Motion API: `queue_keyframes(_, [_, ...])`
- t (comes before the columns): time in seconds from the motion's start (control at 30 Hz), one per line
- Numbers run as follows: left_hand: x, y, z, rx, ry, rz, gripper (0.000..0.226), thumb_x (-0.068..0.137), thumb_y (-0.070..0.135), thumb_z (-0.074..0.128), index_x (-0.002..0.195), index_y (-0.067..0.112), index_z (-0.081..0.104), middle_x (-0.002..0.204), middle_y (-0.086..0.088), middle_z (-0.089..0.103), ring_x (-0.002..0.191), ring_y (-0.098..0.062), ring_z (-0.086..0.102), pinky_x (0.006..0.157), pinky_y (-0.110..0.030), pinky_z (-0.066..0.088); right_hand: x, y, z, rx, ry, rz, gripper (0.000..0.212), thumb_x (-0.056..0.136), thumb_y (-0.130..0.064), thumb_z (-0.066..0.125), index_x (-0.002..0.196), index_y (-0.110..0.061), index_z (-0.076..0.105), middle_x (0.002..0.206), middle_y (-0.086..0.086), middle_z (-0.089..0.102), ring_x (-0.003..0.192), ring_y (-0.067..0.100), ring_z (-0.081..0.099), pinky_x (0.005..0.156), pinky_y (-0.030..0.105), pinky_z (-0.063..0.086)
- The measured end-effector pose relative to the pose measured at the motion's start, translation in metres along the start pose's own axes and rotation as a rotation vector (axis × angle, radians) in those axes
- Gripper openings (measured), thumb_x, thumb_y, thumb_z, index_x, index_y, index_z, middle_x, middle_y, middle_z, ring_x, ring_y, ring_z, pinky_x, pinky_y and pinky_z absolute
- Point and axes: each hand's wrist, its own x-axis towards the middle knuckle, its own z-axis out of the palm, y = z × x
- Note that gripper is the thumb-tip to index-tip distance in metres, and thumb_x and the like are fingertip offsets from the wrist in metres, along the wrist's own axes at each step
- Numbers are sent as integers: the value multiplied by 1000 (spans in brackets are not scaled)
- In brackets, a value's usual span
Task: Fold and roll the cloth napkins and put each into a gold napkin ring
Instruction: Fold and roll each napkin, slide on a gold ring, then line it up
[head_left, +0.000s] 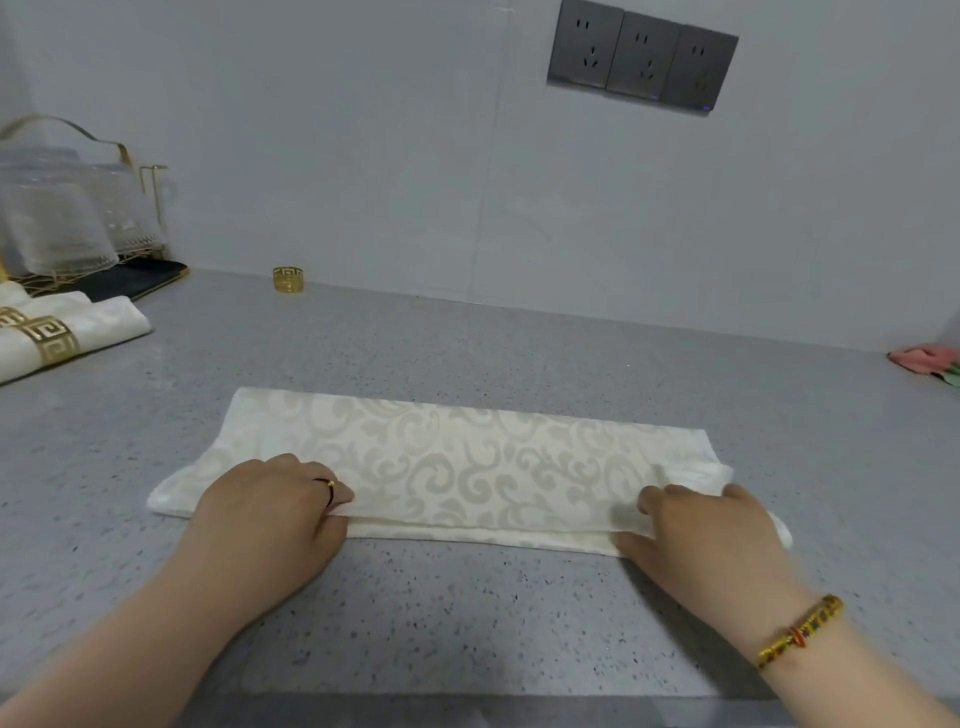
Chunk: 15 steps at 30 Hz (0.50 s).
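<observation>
Napkin (467, 462) sits mid-counter (467, 613), folded into a long strip. I read this as the fold/roll step: left hand (270, 504) and right hand (696, 525) each pinch the near edge, fingers curled on cloth. Next needs an even roll toward the wall, then the spare gold ring (288, 279) back there.
</observation>
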Motion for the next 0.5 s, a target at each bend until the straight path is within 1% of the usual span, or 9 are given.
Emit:
queue_keyframes(0.03, [-1,1,-3,-16,-25,-10,40,63,34,34,57,24,72,57,15,65,42,-10,57,62,-2,11,-3,3,-4,23,-43,25,43,89,-60,32,104,-25,52,91,-9,62,80,13,60,75,24,37])
queue_keyframes(0.1, [-2,1,-5,-50,-62,-27,39,61,40,35,57,25,71,58,17,65,44,-9,57,66,-2,13,-6,9,-10,69,-71,89,52,86,-68,24,98,-25,50,77,-11,57,69,11,55,61,21,35])
queue_keyframes(0.13, [-3,0,-7,-69,-65,-36,40,60,43,36,59,26,71,60,17,65,47,-9,59,65,-2,17,-5,10,-13,88,-107,124,55,85,-70,22,98,-25,51,76,-11,57,70,11,56,59,21,35])
queue_keyframes(0.2, [-1,0,-12,-166,-115,-87,54,60,53,30,80,28,74,79,16,69,73,-13,66,64,-12,33,2,7,-16,156,-123,138,56,86,-67,22,108,-27,53,91,-10,64,85,12,61,69,23,38])
queue_keyframes(0.23, [2,-1,-14,-183,-99,-98,68,59,59,22,97,31,71,98,16,67,94,-13,63,77,-19,37,9,5,-17,213,-102,119,53,88,-64,23,113,-28,53,99,-9,65,91,12,61,74,23,39])
queue_keyframes(0.27, [6,-2,-16,-198,-101,-114,83,57,64,11,112,32,64,115,17,61,112,-10,54,90,-19,31,18,1,-19,280,-74,95,49,91,-59,25,116,-27,53,106,-8,64,96,12,60,78,24,40])
queue_keyframes(0.33, [23,-2,-20,-241,-154,-160,95,57,64,-2,129,31,50,136,15,46,128,-6,38,98,-13,20,39,-12,-19,417,-49,39,40,95,-46,31,119,-23,53,120,-3,59,107,16,55,86,27,41])
queue_keyframes(0.4, [45,2,-20,-187,-220,-177,80,74,57,2,140,25,35,149,9,29,136,-8,26,106,-16,16,64,-30,-15,512,-49,-9,36,97,-34,34,123,-17,51,129,3,53,115,21,50,91,29,39])
queue_keyframes(0.5, [72,6,-5,-110,-352,-175,50,99,35,15,147,21,11,155,2,8,142,-12,11,112,-23,8,97,-65,-12,610,-61,-100,39,98,-25,35,133,-11,42,140,8,43,126,24,40,102,29,31])
